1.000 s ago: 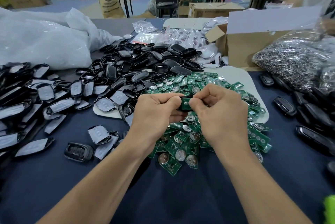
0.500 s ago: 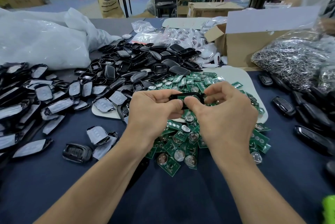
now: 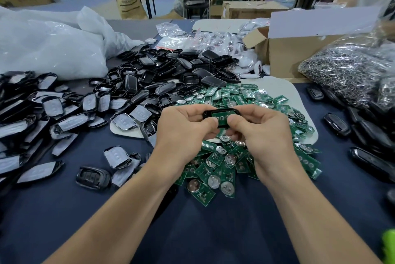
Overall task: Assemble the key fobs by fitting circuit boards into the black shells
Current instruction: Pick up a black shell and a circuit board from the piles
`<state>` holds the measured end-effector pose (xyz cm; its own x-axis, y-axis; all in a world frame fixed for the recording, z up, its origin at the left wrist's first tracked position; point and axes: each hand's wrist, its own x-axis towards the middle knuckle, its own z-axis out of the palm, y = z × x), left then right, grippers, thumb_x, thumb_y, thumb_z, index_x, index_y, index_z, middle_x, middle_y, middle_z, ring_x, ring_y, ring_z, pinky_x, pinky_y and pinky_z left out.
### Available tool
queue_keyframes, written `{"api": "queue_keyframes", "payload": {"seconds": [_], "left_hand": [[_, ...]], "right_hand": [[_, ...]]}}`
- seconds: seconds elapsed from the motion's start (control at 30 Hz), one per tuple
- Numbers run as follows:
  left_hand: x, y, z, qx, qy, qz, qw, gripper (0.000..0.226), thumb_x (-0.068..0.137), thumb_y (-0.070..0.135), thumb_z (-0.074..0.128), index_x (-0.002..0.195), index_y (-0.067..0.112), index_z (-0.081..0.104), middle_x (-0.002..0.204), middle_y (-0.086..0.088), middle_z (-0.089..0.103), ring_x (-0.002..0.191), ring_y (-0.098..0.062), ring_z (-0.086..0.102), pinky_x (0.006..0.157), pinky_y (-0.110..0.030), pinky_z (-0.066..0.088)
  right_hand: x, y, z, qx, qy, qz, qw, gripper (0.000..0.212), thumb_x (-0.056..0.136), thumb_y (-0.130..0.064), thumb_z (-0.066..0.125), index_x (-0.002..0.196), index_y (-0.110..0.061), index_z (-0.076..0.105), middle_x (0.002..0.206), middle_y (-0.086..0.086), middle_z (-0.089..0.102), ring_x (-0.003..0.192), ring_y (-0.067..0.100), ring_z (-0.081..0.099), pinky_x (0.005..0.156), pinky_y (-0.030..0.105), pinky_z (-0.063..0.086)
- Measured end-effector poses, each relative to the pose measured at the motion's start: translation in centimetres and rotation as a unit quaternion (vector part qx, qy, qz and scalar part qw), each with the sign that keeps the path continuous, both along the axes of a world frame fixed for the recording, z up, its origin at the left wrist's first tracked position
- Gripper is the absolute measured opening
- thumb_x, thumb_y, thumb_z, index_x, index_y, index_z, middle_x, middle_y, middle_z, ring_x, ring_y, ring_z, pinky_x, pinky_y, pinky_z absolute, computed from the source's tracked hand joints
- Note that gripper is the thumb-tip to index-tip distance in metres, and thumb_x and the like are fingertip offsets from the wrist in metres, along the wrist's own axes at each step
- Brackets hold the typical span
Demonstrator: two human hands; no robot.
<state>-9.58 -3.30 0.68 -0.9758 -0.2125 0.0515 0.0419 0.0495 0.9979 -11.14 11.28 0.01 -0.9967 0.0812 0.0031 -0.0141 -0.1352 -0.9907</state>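
Note:
Both hands hold one black shell (image 3: 222, 111) above the table's middle, with a green circuit board (image 3: 222, 119) lying inside it. My left hand (image 3: 183, 129) grips the shell's left end, thumb on the board. My right hand (image 3: 261, 130) grips the right end, its thumb also pressing the board. Under the hands spreads a heap of green circuit boards (image 3: 220, 169) with coin cells. A pile of empty black shells (image 3: 171, 75) lies beyond and to the left.
Film-covered shell halves (image 3: 51, 114) crowd the left side, with one buttoned shell (image 3: 93, 177) lying apart. Finished black fobs (image 3: 367, 133) lie at the right, below a bag of metal rings (image 3: 346, 75). A cardboard box (image 3: 299, 50) and white plastic bags (image 3: 51, 50) stand behind.
The shell has turned so that its open side with the green board faces me. Both hands rose a little and spread apart, and both thumbs now rest on the board.

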Motion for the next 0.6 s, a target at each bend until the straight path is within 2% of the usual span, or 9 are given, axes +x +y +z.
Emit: {"api": "queue_keyframes", "payload": {"seconds": [0.1,0.33,0.47,0.6], "left_hand": [[0.00,-0.05,0.04,0.015,0.000,0.002,1.000,0.022,0.087,-0.004,0.078,0.096,0.015,0.079,0.083,-0.005,0.081,0.073,-0.022,0.079,0.064,-0.022,0.060],[0.05,0.15,0.06,0.043,0.012,0.003,0.999,0.029,0.086,-0.005,0.078,0.089,0.024,0.079,0.081,-0.005,0.081,0.073,-0.020,0.079,0.067,-0.023,0.061],[0.02,0.09,0.07,0.037,0.019,0.003,0.999,0.027,0.087,-0.004,0.077,0.091,0.023,0.080,0.082,-0.006,0.081,0.073,-0.022,0.079,0.068,-0.023,0.062],[0.14,0.16,0.04,0.046,0.028,-0.008,0.999,0.024,0.088,-0.002,0.077,0.095,0.020,0.081,0.085,-0.006,0.081,0.076,-0.022,0.080,0.070,-0.024,0.062]], "right_hand": [[-0.05,-0.05,0.08,-0.018,-0.003,0.011,1.000,0.018,0.086,0.010,0.074,0.085,-0.008,0.074,0.066,0.008,0.072,0.056,0.019,0.063,0.053,0.021,0.051],[-0.10,0.12,0.27,-0.038,-0.005,0.026,0.999,0.020,0.086,0.010,0.073,0.082,-0.009,0.074,0.065,0.007,0.071,0.056,0.018,0.063,0.054,0.022,0.052],[-0.01,0.09,0.59,-0.073,-0.025,0.037,0.996,0.026,0.092,0.001,0.072,0.069,-0.013,0.076,0.067,0.009,0.071,0.056,0.018,0.064,0.053,0.023,0.055],[0.03,0.05,0.64,-0.072,-0.016,0.025,0.997,0.022,0.094,0.000,0.069,0.075,-0.008,0.074,0.067,0.011,0.071,0.053,0.018,0.064,0.054,0.025,0.056]]}}
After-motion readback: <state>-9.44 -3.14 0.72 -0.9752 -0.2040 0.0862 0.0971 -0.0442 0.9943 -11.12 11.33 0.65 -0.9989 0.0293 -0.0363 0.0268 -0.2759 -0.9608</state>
